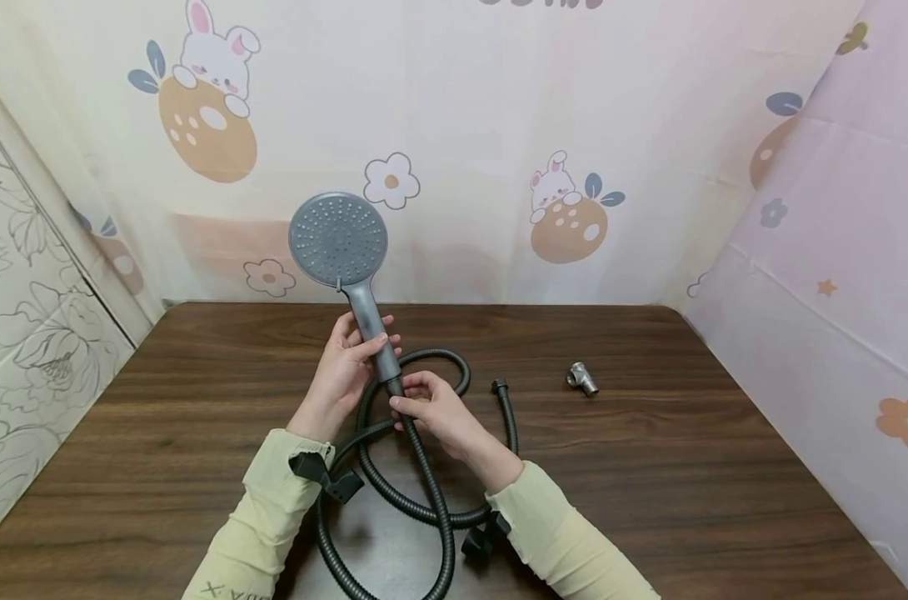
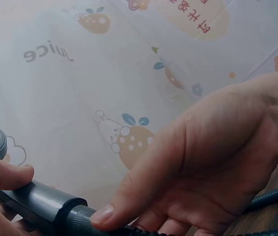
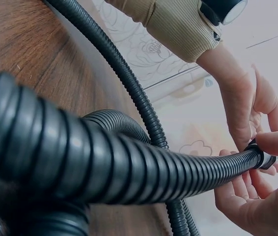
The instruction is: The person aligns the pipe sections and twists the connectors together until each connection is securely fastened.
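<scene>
A grey shower head (image 1: 338, 239) is held up over the table, its round nozzle face turned toward the head camera. My left hand (image 1: 343, 367) grips its handle (image 1: 372, 325), with the thumb across the front. Just below, my right hand (image 1: 442, 415) pinches the nut at the top of the black ribbed hose (image 1: 433, 492), where it meets the handle. In the left wrist view the right thumb presses on the knurled nut (image 2: 77, 220). From there the hose (image 3: 168, 172) drops and loops over the table beneath both hands.
The hose's free end (image 1: 501, 387) with its nut lies on the brown wooden table (image 1: 686, 467). Right of it lies a small chrome fitting (image 1: 582, 378). Patterned curtains (image 1: 469, 125) hang behind the table and at its sides.
</scene>
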`<action>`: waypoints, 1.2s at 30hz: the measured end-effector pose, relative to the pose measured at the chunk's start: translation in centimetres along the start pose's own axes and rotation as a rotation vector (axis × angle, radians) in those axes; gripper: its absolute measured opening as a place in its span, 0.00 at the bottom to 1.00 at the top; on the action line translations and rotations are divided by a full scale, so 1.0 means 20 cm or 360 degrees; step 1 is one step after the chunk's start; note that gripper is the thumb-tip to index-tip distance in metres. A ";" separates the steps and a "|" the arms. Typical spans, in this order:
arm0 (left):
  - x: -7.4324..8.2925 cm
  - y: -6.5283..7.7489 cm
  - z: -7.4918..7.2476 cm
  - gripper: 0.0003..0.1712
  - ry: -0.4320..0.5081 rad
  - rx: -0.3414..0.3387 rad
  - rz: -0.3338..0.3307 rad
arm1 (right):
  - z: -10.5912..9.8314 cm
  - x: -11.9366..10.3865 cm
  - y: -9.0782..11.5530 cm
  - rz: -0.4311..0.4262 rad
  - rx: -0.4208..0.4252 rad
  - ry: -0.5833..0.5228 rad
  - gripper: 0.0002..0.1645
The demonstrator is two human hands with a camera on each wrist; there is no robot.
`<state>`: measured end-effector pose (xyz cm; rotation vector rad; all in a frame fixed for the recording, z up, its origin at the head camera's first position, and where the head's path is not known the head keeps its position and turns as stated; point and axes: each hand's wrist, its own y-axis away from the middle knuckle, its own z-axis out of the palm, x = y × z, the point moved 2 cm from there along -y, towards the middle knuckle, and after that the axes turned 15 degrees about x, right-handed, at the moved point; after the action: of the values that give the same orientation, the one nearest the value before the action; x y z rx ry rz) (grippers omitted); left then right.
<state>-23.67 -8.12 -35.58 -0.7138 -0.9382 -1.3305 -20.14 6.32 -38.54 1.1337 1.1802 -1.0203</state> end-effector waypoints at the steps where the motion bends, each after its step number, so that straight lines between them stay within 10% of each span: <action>1: 0.00 0.00 0.00 0.31 0.0001 0.0002 -0.0003 | 0.00 0.00 0.00 0.0000 0.0000 0.0000 0.22; 36: 0.00 0.00 -0.01 0.31 0.0067 0.0025 -0.0016 | 0.01 0.01 0.00 -0.0011 -0.0040 0.0022 0.23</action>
<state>-23.63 -8.32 -35.79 -0.6673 -0.9187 -1.3408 -20.01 6.16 -38.70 1.1195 1.2056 -1.0014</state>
